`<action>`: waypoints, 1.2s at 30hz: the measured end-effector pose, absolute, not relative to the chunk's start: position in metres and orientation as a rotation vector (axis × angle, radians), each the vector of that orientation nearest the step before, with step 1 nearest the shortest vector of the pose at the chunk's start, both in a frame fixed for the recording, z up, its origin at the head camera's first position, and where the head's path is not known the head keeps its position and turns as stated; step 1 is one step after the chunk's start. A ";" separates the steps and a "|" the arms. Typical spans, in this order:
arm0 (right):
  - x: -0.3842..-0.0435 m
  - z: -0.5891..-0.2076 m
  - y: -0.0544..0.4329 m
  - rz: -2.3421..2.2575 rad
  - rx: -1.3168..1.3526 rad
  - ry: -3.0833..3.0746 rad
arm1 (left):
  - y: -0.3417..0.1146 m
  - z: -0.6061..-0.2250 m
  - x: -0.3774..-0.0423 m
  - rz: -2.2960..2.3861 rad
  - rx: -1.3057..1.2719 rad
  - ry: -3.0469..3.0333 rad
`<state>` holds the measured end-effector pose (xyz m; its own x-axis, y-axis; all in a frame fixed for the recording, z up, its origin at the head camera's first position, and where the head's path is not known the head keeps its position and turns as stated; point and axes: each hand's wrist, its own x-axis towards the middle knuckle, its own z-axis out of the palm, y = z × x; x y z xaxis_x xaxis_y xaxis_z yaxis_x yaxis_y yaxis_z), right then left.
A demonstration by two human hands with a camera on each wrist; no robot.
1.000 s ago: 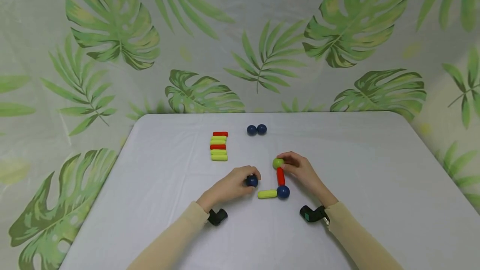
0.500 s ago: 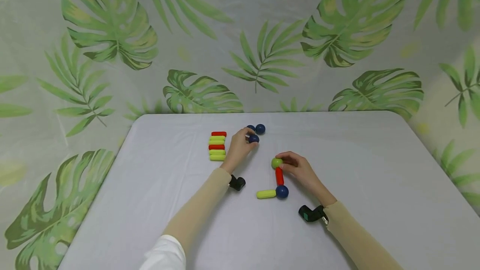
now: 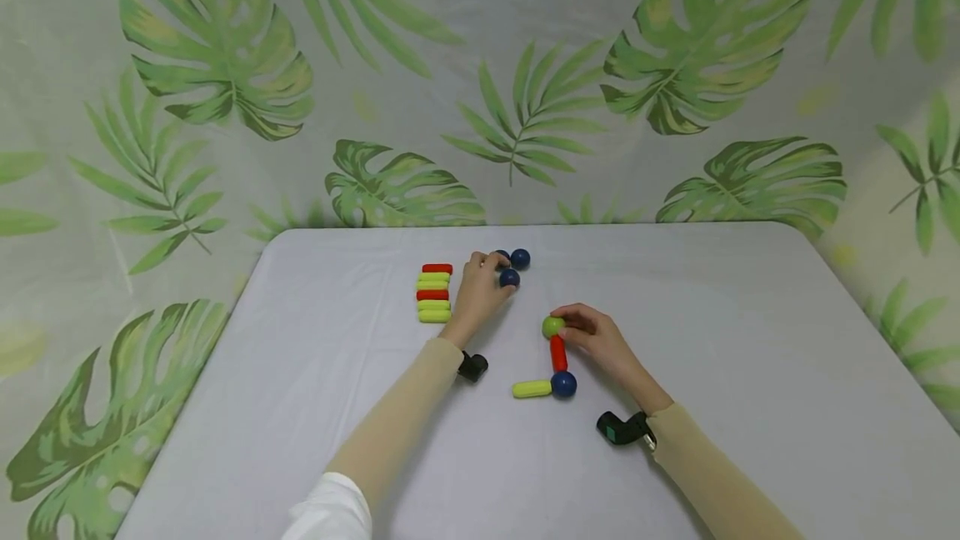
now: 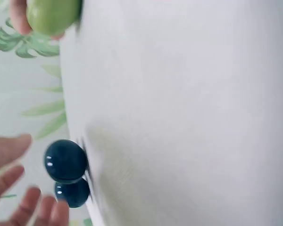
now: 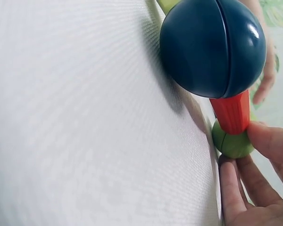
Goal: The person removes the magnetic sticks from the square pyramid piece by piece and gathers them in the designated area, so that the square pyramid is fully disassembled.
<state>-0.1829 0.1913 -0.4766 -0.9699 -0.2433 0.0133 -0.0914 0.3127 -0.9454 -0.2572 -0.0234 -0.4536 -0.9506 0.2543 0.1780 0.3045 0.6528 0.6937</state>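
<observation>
My right hand (image 3: 596,336) pinches a green ball (image 5: 233,141) between thumb and fingers. A red rod (image 3: 558,354) links that ball to a dark blue ball (image 3: 564,384), and a yellow-green rod (image 3: 532,389) extends left from the blue one. Farther back, my left hand (image 3: 480,286) has its fingers spread beside a second blue ball (image 3: 509,277), holding nothing. Just behind sit two more blue balls, one (image 3: 521,258) in plain sight and one partly covered by the left fingers. In the left wrist view the fingertips are apart from the blue balls (image 4: 65,161).
Left of the left hand, several red and yellow-green rods (image 3: 433,295) lie in a stacked column on the white tablecloth (image 3: 712,315). Behind the table's far edge hangs a leaf-patterned cloth (image 3: 405,182). Each wrist wears a black camera (image 3: 618,427).
My left hand carried a blue ball back from beside the rods-and-balls figure to the two rear blue balls, then loosened its fingers and let go. The right hand stayed on the green ball.
</observation>
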 end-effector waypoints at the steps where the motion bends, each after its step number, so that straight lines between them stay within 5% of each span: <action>1: -0.183 -0.477 0.191 -1.733 -0.312 2.443 | -0.026 -0.452 -0.252 -1.231 -0.558 -2.792; 7: -0.184 -0.478 0.190 -1.723 -0.320 2.465 | -0.040 -0.448 -0.208 -1.527 -1.330 -2.837; 11: -0.185 -0.479 0.192 -1.727 -0.341 2.471 | -0.040 -0.449 -0.184 -1.385 -1.529 -2.938; 24: -0.171 -0.446 0.183 -1.716 -0.348 2.445 | -0.036 -0.454 -0.164 -0.809 -1.563 -2.911; 36: -0.184 -0.478 0.191 -1.734 -0.326 2.458 | -0.052 -0.453 -0.164 -0.978 -1.464 -2.906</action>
<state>-0.1843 0.1911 -0.4782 -0.9702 -0.2407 0.0289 -0.1080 0.3223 -0.9404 -0.1645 -0.0518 -0.4533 -0.6019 0.7981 0.0268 0.6520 0.4718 0.5936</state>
